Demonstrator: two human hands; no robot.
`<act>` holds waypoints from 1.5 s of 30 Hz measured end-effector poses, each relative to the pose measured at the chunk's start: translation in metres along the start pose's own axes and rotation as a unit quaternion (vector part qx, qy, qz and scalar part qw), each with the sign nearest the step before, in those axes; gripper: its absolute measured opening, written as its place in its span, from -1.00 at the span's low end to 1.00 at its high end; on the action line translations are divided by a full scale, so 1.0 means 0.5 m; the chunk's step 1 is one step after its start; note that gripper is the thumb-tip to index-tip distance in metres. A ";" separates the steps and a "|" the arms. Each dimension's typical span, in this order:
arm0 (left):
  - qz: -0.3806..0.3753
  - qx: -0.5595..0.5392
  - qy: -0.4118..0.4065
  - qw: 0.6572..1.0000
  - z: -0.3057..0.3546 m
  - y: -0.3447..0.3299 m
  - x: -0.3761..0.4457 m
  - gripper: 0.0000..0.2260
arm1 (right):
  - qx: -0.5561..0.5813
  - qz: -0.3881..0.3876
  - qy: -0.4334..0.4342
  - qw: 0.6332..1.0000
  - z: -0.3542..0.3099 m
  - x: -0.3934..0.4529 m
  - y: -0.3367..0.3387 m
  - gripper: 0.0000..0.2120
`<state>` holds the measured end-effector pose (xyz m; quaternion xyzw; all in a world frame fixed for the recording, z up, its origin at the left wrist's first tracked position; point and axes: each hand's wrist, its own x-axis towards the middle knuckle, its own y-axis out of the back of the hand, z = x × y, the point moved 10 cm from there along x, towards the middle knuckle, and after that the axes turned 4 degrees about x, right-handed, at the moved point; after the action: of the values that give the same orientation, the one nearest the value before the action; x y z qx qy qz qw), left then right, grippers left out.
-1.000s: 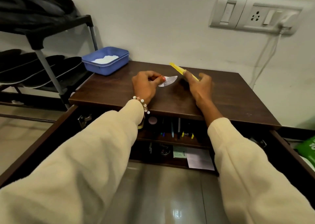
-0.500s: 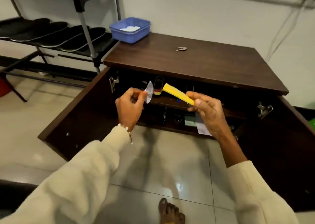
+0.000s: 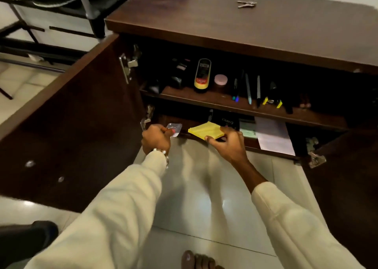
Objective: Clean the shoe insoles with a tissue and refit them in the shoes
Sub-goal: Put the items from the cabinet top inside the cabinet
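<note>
Open cabinet doors frame the lower shelf [image 3: 204, 123], where the right hand [image 3: 229, 144] pinches a yellow notepad [image 3: 205, 130] and the left hand [image 3: 156, 138] grips a foil packet [image 3: 174, 128]. Both should be slid in flat; no insoles or tissue are in view.

Dark wooden cabinet [image 3: 255, 29] dead centre, both doors swung wide, left door [image 3: 77, 129] catching the glare. Glossy pale tile floor [image 3: 204, 203] spreads in front of it. Left of the cabinet, a black metal rack [image 3: 86, 4] against a light wall.
</note>
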<state>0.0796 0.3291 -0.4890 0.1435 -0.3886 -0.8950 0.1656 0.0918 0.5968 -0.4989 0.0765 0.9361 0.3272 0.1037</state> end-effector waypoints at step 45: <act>-0.052 0.133 -0.109 0.984 0.068 -0.180 0.155 -0.75 | -0.415 0.031 0.141 0.898 -0.072 0.146 -0.121 -0.53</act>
<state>-0.0203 0.3775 -0.5435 0.0858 -0.5119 -0.8530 0.0544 0.0077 0.5437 -0.5199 0.0083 0.7177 0.6961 -0.0170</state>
